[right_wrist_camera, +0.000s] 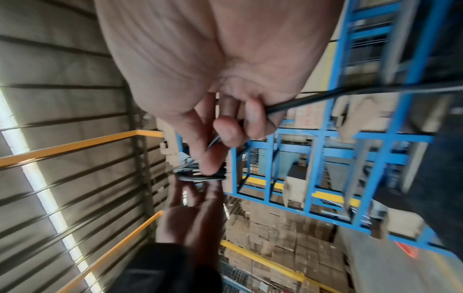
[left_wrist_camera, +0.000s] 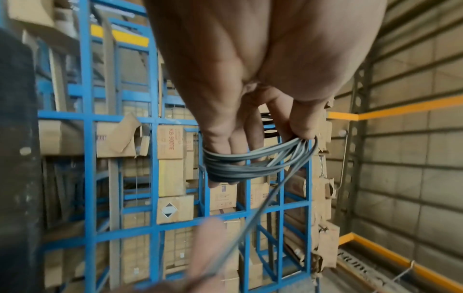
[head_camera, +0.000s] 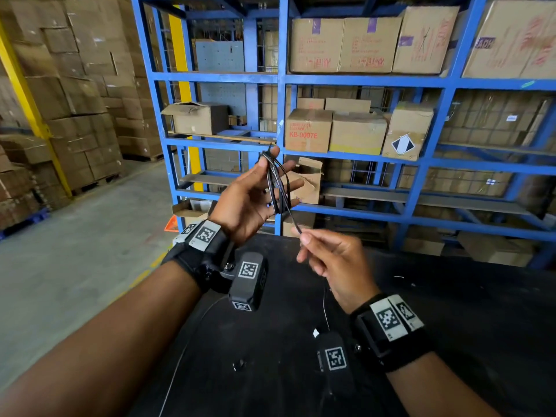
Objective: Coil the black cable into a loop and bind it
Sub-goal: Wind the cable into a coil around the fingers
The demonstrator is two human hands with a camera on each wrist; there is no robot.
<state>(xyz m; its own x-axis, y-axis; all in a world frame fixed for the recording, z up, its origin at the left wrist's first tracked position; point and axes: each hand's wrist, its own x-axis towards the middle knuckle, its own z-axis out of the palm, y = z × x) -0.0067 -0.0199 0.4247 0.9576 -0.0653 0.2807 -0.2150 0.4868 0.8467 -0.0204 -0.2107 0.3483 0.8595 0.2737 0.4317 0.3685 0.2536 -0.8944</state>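
The black cable [head_camera: 278, 188] is wound in several turns around the spread fingers of my left hand [head_camera: 252, 194], which is raised palm toward me above the table's far edge. In the left wrist view the coil [left_wrist_camera: 250, 166] wraps the fingers and the thumb [left_wrist_camera: 304, 130] pins it at one side. A free strand runs down from the coil to my right hand [head_camera: 316, 251], which pinches it between thumb and fingertips just below the left hand. The right wrist view shows that strand [right_wrist_camera: 325, 97] passing through the curled fingers [right_wrist_camera: 253, 117] and trailing off.
A black table top [head_camera: 451, 326] lies under both forearms, with a thin length of cable [head_camera: 325, 311] and a small dark scrap [head_camera: 239, 364] on it. Behind it stands a blue shelf rack [head_camera: 281, 115] holding cardboard boxes [head_camera: 358, 133]. Stacked cartons [head_camera: 75, 100] fill the left.
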